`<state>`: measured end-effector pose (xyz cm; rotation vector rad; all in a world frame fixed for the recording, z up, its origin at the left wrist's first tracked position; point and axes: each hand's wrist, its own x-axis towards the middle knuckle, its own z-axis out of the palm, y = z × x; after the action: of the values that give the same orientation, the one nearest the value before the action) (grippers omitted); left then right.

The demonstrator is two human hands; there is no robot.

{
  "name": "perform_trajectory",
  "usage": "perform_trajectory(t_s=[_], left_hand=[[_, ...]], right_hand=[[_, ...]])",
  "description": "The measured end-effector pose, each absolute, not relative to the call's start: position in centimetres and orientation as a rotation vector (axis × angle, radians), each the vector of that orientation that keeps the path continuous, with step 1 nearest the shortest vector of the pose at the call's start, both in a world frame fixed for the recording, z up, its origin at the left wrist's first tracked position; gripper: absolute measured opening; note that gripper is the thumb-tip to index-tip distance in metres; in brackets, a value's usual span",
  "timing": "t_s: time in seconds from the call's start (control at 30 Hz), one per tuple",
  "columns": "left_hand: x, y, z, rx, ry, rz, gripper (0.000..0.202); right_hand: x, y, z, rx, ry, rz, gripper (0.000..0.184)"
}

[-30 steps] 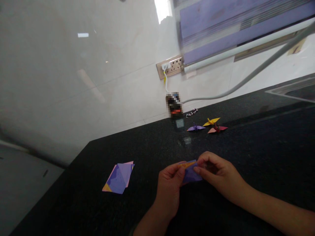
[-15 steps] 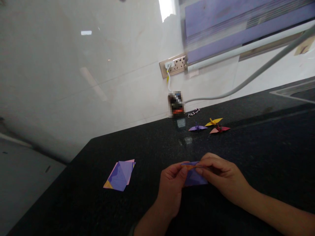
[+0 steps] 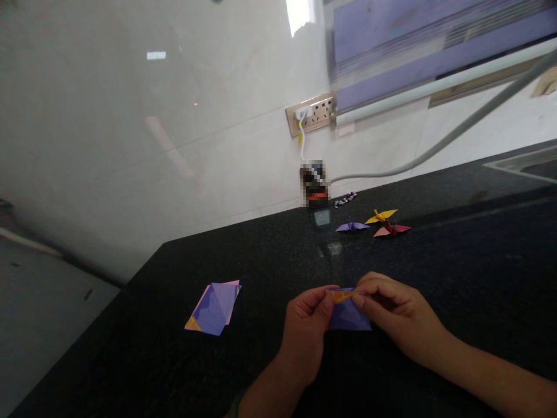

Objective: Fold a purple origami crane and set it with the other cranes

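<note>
Between my two hands is a piece of purple origami paper (image 3: 349, 316), with a narrow orange-yellow strip along its upper edge. My left hand (image 3: 307, 325) pinches its left side, thumb in front. At the upper right corner, my right hand (image 3: 394, 307) grips the edge between thumb and fingers. The fingertips hide both upper corners. Off to the left, a small stack of purple and pink papers (image 3: 213, 309) with yellow corners lies on the dark counter (image 3: 143, 360), apart from my hands.
Beyond my hands sit a purple paper crane (image 3: 352, 226), a yellow crane (image 3: 382, 216) and a red-pink crane (image 3: 392, 230). A blurred-out object (image 3: 315, 184) and a beaded string (image 3: 345, 200) lie by the wall. A grey hose (image 3: 452, 133) runs rightward below the wall socket (image 3: 311, 114).
The orange-yellow strip at the paper's upper edge now shows wider. Both hands keep their pinch on the paper. The whole view has shifted slightly.
</note>
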<state>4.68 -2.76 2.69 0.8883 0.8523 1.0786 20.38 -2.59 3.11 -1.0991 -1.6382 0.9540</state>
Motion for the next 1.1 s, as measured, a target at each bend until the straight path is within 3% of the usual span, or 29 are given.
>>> perform_trajectory(t_s=[0.27,0.43,0.7,1.1], left_hand=[[4.6,-2.7,2.7,0.901,0.869,1.091,0.02],[4.6,-2.8,3.0,0.917,0.911,1.095,0.022],[4.9,-2.8,3.3,0.871,0.886,1.089,0.019],[4.8,-2.7,3.6,0.83,0.861,1.028,0.018]], right_hand=[[20.4,-2.6,3.2,-1.038,-1.749,0.751,0.012],[20.9,-2.5,2.7,-0.887,-1.897,0.454,0.029],[22.3,-2.0,2.5,-0.812,-2.147,-0.025,0.028],[22.3,-2.0,3.4,-0.713,-2.276,-0.177,0.019]])
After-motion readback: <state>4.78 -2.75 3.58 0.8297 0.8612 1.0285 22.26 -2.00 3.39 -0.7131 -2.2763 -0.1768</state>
